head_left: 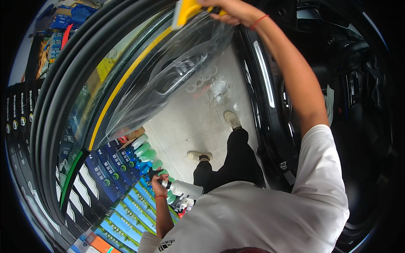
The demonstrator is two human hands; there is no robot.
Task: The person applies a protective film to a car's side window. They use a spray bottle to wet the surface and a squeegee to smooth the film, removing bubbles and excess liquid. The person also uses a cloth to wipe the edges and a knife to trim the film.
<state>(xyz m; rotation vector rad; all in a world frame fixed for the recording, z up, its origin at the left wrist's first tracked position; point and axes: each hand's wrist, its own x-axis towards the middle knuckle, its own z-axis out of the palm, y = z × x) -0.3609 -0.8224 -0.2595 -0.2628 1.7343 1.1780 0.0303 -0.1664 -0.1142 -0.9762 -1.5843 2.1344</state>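
My right hand point(238, 13), a red string round its wrist, reaches to the top of the picture. It grips the dark handle of a yellow squeegee point(184, 13) with a pale blade. The blade is close to the yellow tape strip point(120, 86) along the bottom of the open car door's window glass point(93, 86); contact cannot be made out. Below the strip, a clear plastic sheet point(141, 103) drapes over the inner door panel. Low on the left, my left hand point(160, 182) is closed round the neck of a white spray bottle point(187, 189) with a black spray head.
The car's door sill point(265, 76) and dark cabin point(350, 84) lie to my right. Beyond the door stand black boxes point(21, 114), dark blue boxes point(110, 166) and light blue boxes point(126, 215). Several green bottles point(145, 152) stand on the tiled floor point(181, 139) near my feet.
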